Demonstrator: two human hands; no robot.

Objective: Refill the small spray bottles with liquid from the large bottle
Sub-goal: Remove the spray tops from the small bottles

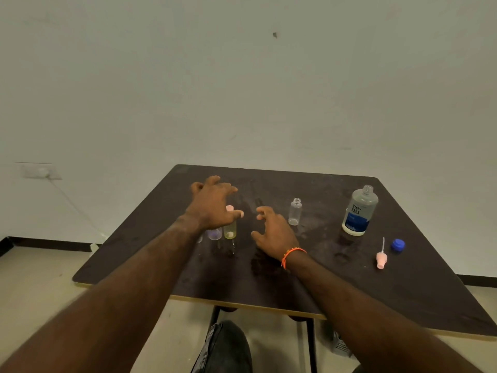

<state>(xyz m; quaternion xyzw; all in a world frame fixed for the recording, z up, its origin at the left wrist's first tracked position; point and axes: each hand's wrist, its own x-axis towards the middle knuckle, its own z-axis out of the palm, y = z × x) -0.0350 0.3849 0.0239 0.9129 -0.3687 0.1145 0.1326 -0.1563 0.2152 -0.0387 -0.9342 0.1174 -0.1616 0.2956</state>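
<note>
Your left hand (212, 203) is hovering over the cluster of small bottles on the left side of the table, fingers spread and loosely bent, not gripping anything as far as I can tell, though it's covering the tops of the bottles so contact is hard to judge. Your right hand (271, 232) is sitting just to the right of it, also loose and empty, fingers curved and the thumb pointing left, with an orange bracelet (291, 254) showing at the wrist. Peeking out under your left hand there's a yellowish small spray bottle (230, 230) with a pink sprayer top, and a purple-tinted small bottle (214, 234) standing just left of it, both upright. Further right, a clear small bottle (295, 212) is standing uncapped, well apart from your hands. The large bottle (359, 211) with the blue label is standing uncapped toward the far right of the dark table (403, 297). Nearer than it, a pink spray pump (381, 257) is lying on its side with its tube pointing away from you, and a blue cap (398, 244) is sitting just right of that. A white wall (242, 90) is filling the background, with a socket (40, 172) and cable low on the left.
</note>
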